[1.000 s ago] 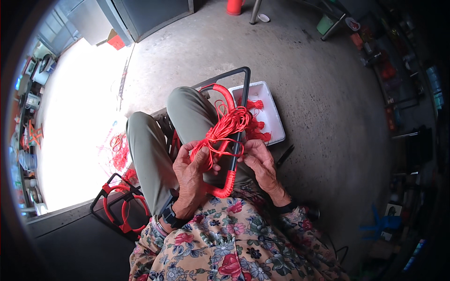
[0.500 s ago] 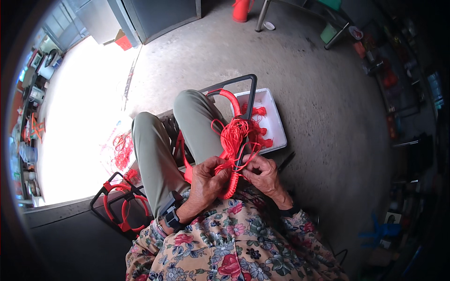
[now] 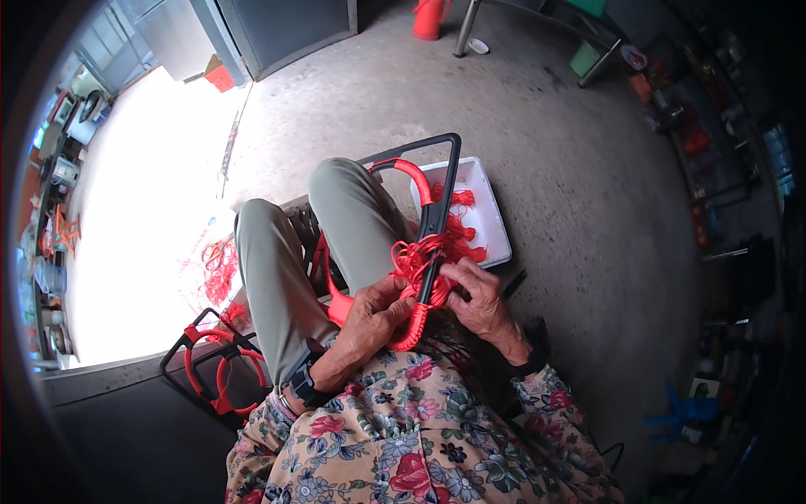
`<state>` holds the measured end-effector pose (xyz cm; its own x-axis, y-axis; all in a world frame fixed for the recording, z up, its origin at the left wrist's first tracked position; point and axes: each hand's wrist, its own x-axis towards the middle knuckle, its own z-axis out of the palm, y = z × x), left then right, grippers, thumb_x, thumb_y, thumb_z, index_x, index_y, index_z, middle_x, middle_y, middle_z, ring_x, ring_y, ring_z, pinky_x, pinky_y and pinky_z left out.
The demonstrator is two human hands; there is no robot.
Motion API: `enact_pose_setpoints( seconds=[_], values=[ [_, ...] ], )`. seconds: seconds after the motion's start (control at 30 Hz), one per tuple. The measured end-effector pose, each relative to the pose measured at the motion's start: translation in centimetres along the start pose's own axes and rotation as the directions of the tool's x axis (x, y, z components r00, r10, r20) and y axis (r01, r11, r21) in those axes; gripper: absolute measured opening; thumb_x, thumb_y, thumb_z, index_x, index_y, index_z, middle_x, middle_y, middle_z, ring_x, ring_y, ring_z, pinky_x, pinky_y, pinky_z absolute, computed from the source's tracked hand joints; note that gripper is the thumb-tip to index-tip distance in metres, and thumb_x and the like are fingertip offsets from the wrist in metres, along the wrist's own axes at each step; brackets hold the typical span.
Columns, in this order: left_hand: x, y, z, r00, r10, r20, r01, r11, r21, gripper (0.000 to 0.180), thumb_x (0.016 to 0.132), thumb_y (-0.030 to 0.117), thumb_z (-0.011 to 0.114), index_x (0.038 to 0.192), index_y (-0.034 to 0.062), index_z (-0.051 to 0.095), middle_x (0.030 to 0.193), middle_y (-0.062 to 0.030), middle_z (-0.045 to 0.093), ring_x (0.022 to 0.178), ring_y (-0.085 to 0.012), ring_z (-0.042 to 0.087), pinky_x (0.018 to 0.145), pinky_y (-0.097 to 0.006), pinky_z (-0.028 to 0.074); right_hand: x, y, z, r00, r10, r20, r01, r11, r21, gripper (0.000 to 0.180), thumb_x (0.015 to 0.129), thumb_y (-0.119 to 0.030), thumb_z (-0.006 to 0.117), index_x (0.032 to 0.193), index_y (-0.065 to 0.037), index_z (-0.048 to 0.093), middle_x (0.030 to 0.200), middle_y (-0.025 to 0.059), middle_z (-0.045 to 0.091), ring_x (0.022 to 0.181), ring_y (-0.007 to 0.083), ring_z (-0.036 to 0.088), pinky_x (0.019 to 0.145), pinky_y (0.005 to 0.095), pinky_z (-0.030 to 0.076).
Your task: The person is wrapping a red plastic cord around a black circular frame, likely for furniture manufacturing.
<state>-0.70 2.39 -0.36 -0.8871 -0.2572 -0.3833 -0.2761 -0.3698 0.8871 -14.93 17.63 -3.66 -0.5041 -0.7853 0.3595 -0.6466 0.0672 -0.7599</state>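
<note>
Red cord bundle (image 3: 409, 255) lower, partly behind black bar (image 3: 447, 185); both hands (image 3: 369, 317) pinching cord.

Near the middle of the frame, a bare left hand (image 3: 369, 316) pinches a looped bundle of thin, glossy red cord (image 3: 411, 255) against an angular black bar frame (image 3: 452, 170) with red-wrapped curved ends. Right of the bar, a bare right hand (image 3: 481, 304) bends its fingers against the cord; its grip is unclear. Behind the frame, a white rectangular box (image 3: 496, 207) holds red cord tufts (image 3: 467, 235). Black frames with red rings (image 3: 221, 367) lie at lower left; a red cylindrical container (image 3: 427, 21) stands at top centre.
</note>
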Motion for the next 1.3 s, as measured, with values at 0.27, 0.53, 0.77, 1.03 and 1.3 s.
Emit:
enact_pose_setpoints(
  seconds=[0.27, 0.53, 0.77, 1.03, 1.3],
  values=[
    [-0.1, 1.2, 0.1, 0.952, -0.172, 0.253, 0.232, 0.946, -0.229, 0.014, 0.090, 0.012, 0.065, 0.094, -0.0006, 0.058, 0.078, -0.0038, 0.062, 0.067, -0.0106, 0.060, 0.055, -0.024, 0.050, 0.7, -0.9, -8.6, 0.906, 0.348, -0.241, -0.183, 0.836, 0.517, 0.026, 0.095, -0.026, 0.057, 0.106, -0.003, 0.060, 0.104, 0.0074, 0.063, 0.102, 0.0167, 0.056, 0.094, 0.0331, 0.042],
    [-0.1, 1.4, -0.1, 0.973, -0.121, 0.196, 0.179, 0.935, -0.307, 0.015, 0.087, 0.006, 0.066, 0.096, -0.0004, 0.056, 0.075, -0.0073, 0.064, 0.064, -0.0150, 0.064, 0.055, -0.025, 0.054, -1.7, -3.7, -17.4, 0.999, 0.040, -0.028, 0.037, -0.243, 0.969, 0.025, 0.100, -0.029, 0.046, 0.099, -0.004, 0.044, 0.057, -0.0009, 0.037, 0.043, 0.0096, 0.039, 0.039, 0.0267, 0.041],
    [-0.2, 1.9, 0.1, 0.973, -0.140, 0.185, 0.190, 0.939, -0.287, 0.017, 0.087, 0.006, 0.066, 0.098, -0.0001, 0.056, 0.075, -0.0061, 0.064, 0.062, -0.0137, 0.062, 0.056, -0.025, 0.052, -1.2, -3.4, -10.0, 0.823, 0.534, 0.191, -0.411, 0.328, 0.851, 0.056, 0.086, -0.014, 0.066, 0.131, 0.006, 0.041, 0.056, -0.0034, 0.041, 0.042, 0.0059, 0.039, 0.038, 0.0236, 0.039],
    [0.0, 2.0, 0.0, 0.969, -0.143, 0.203, 0.201, 0.931, -0.304, 0.014, 0.088, 0.008, 0.066, 0.095, 0.0006, 0.056, 0.074, -0.0061, 0.064, 0.061, -0.0135, 0.061, 0.057, -0.024, 0.051, -0.1, -2.9, -0.9, 0.680, 0.553, 0.481, -0.655, 0.163, 0.738, 0.019, 0.088, -0.020, 0.067, 0.091, -0.004, 0.058, 0.056, -0.0025, 0.047, 0.043, 0.0077, 0.044, 0.043, 0.0270, 0.043],
    [0.0, 1.3, -0.6, 0.968, -0.112, 0.226, 0.179, 0.936, -0.304, 0.011, 0.087, 0.006, 0.065, 0.091, 0.0002, 0.057, 0.075, -0.0073, 0.063, 0.063, -0.0146, 0.062, 0.058, -0.025, 0.050, 0.3, -2.6, -2.2, 0.705, 0.631, 0.324, -0.586, 0.260, 0.767, 0.018, 0.089, -0.019, 0.065, 0.087, -0.003, 0.059, 0.055, -0.0022, 0.046, 0.044, 0.0079, 0.044, 0.043, 0.0259, 0.041]
  ],
)
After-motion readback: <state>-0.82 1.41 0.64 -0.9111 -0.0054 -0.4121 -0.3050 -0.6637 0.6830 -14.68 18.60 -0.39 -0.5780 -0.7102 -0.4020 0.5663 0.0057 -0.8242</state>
